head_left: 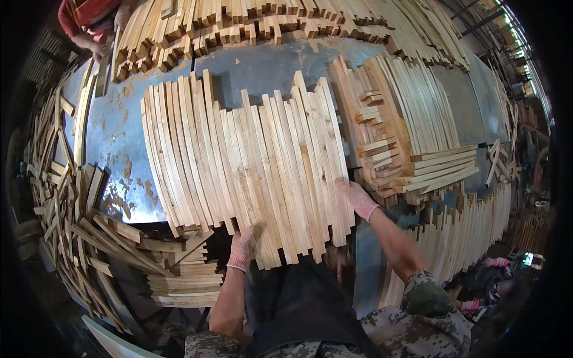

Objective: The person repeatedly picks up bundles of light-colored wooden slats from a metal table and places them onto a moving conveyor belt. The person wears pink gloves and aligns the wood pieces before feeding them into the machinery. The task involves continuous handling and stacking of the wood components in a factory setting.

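A wide row of pale wooden strips (271, 161) lies side by side on the metal table, its near ends uneven and jutting past the front edge. My left hand (240, 247), in a light knitted glove, grips strips at the near ends, left of the row's middle. Some of its fingers are hidden by the wood. Against the right side of the row, near its front corner, my gloved right hand (356, 198) holds the outermost strips. Its thumb side shows, while the other fingertips are partly out of sight.
Loose offcuts (77, 238) pile up on the left, beside a low stack of strips (185, 283). More strips (418, 101) and short blocks (376, 146) lie to the right. Long stacks (256, 21) line the far side. A co-worker's gloved hand (92, 48) is at far left.
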The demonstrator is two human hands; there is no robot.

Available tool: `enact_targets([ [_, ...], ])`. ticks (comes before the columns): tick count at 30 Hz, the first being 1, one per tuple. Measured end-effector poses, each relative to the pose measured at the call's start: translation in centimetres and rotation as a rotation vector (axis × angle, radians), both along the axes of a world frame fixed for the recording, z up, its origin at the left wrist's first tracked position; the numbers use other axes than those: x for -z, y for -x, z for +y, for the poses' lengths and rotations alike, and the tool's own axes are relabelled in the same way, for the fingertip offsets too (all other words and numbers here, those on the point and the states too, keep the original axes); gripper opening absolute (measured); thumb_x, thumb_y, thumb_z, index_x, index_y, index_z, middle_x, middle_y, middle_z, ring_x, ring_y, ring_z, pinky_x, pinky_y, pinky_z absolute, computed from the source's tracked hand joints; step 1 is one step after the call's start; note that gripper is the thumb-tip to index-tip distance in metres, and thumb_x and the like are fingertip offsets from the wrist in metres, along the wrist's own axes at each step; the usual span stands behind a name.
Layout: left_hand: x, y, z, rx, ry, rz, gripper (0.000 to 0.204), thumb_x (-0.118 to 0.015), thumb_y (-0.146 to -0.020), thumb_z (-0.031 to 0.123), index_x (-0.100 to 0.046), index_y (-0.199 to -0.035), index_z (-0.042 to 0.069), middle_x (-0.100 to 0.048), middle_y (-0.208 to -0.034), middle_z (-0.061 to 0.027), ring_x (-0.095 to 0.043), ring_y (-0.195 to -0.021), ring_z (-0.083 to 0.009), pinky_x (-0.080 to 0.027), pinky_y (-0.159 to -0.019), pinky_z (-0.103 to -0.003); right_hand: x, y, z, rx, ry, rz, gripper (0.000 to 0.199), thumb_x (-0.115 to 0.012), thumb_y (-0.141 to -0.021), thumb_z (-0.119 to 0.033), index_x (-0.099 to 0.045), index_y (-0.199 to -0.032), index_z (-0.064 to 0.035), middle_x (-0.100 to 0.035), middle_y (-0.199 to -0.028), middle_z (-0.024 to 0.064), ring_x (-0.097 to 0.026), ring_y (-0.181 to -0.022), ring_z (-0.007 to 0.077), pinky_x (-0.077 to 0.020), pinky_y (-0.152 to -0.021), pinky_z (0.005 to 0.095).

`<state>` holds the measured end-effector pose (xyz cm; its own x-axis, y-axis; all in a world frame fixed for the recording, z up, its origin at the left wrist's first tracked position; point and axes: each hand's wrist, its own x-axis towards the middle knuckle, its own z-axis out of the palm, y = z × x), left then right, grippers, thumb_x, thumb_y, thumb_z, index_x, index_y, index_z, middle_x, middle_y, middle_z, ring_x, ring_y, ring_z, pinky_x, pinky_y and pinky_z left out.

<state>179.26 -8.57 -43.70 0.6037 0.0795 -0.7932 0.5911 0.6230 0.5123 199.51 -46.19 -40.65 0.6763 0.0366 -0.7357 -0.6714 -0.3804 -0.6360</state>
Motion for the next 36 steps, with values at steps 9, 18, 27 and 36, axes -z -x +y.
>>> enact_targets([
  [9, -8.6, -0.3, -0.5, 0.092, -0.004, -0.005, 0.068, -0.091, -0.083, 0.001, -0.056, -0.140, -0.008, -0.073, -0.125, -0.0199, -0.074, -0.107, -0.0294, -0.063, -0.096, -0.044, -3.0, 4.3, 1.3, 0.270, -0.199, 0.122, 0.042, -0.079, -0.098, -0.030, -0.074, -0.123, 0.0033, -0.075, -0.106, 0.0076, -0.072, -0.091, 0.0184, -0.0599, -0.080, 0.0338],
  [18, -16.6, 6.1, -2.3, 0.096, -0.114, -0.051, 0.069, -0.094, -0.081, 0.005, -0.056, -0.137, -0.005, -0.072, -0.125, -0.0172, -0.073, -0.108, -0.0274, -0.064, -0.096, -0.045, -1.8, 11.3, -1.3, 0.220, -0.272, -0.017, 0.019, -0.077, -0.099, -0.021, -0.077, -0.098, -0.0021, -0.073, -0.092, 0.0002, -0.068, -0.082, 0.0104, -0.0557, -0.073, 0.0297],
  [27, -25.0, 17.6, -4.0, -0.077, -0.306, -0.205, 0.072, -0.095, -0.080, 0.017, -0.061, -0.140, -0.002, -0.073, -0.129, -0.0075, -0.068, -0.116, -0.0159, -0.055, -0.104, -0.035, -11.3, 12.9, 1.1, 0.055, -0.707, -0.093, 0.040, -0.077, -0.087, -0.009, -0.069, -0.124, 0.0036, -0.071, -0.101, 0.0025, -0.070, -0.092, 0.0161, -0.0577, -0.089, 0.0324],
  [36, -29.0, 34.0, -4.3, -0.483, -0.507, -0.214, 0.079, -0.097, -0.077, 0.033, -0.060, -0.138, -0.002, -0.073, -0.123, -0.0130, -0.069, -0.111, -0.0196, -0.057, -0.101, -0.037, -18.3, 16.0, 14.5, -0.457, -0.713, -0.197, 0.039, -0.088, -0.087, -0.026, -0.065, -0.109, -0.0037, -0.061, -0.089, -0.0026, -0.060, -0.078, 0.0112, -0.0510, -0.076, 0.0276],
])
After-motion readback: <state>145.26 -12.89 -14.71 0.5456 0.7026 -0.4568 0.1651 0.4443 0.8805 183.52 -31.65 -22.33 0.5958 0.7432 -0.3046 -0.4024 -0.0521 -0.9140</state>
